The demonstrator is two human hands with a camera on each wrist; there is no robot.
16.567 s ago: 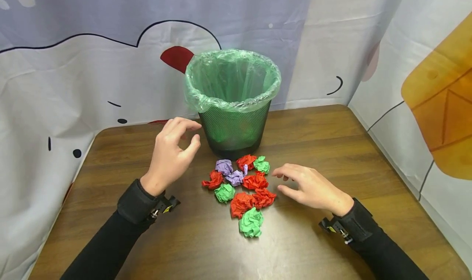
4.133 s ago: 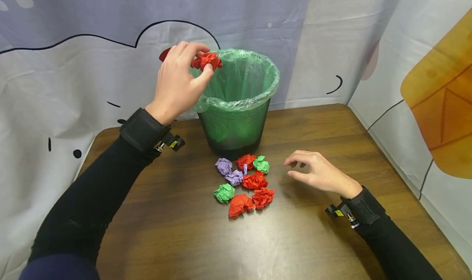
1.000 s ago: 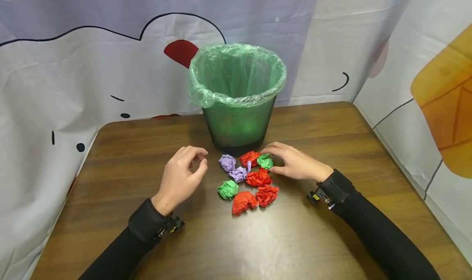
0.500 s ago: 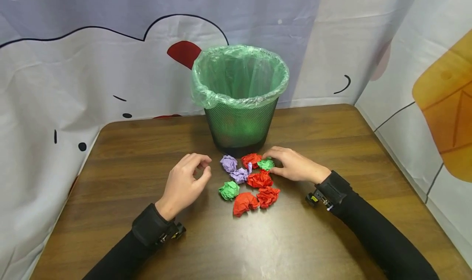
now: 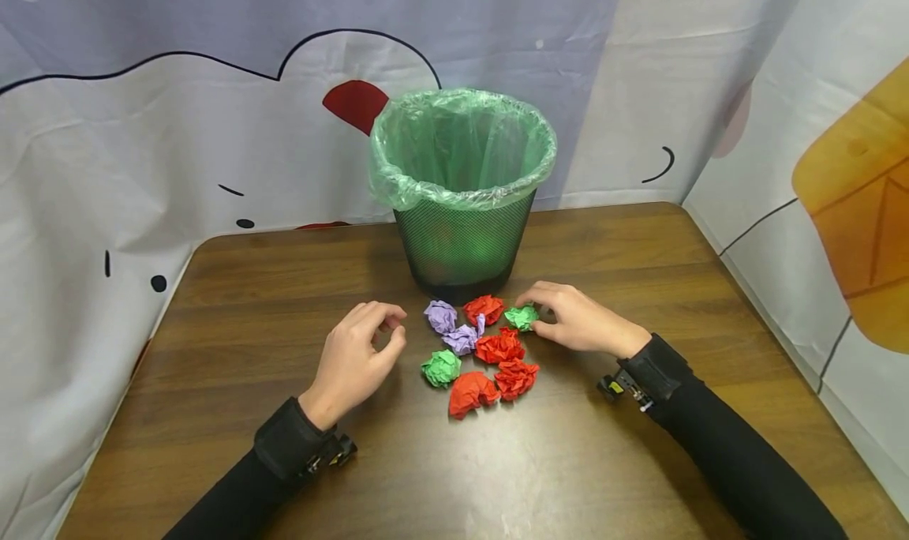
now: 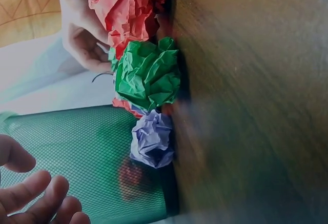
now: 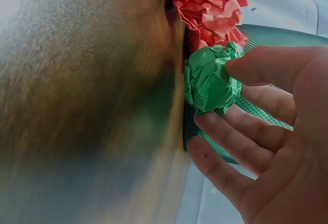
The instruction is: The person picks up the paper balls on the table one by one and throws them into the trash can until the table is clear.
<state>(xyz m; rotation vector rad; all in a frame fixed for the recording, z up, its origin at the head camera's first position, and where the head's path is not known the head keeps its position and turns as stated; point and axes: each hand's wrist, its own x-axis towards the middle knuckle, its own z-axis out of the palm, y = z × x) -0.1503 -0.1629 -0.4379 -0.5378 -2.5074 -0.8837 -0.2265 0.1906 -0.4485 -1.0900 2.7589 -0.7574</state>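
Patterned cloth (image 5: 177,153) is hung behind and to the right of a brown wooden table (image 5: 625,248), near whose far edge a mesh bin (image 5: 461,244) is lined with green plastic (image 5: 470,198). Just in front of the bin, a crumpled green ball (image 5: 521,318) is pinched between the thumb and fingers of the right hand (image 5: 578,319). Beside it and nearer, four red balls (image 5: 500,346), two purple balls (image 5: 441,316) and another green ball (image 6: 147,74) are clustered. Left of these, the left hand (image 5: 353,362) is seen with fingers loosely curved, thumb apart.
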